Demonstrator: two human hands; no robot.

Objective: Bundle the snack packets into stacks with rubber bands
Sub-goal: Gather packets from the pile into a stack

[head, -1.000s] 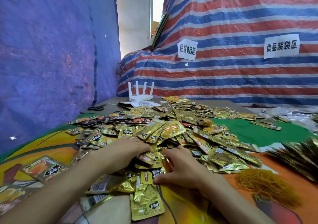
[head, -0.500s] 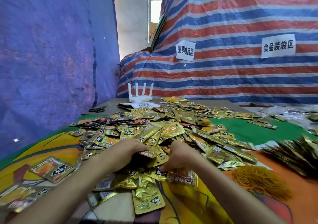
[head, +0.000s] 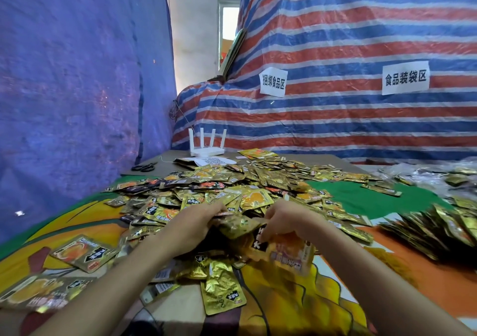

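We had raised our right hand (head: 287, 219) clutching a few snack packets (head: 287, 254), our left hand (head: 195, 223) gripping others, so stacking had begun.

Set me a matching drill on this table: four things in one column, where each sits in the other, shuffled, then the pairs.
Things
1. router
2. scissors
3. stacked packets
4. orange-faced packet

Places
A. held in the fingers of the right hand
B. far left, near the blue tarp
C. at the right, lying in a row
D. far edge, in front of the striped tarp

Pairs: 1-D, 2-B, 3-C, 4-A
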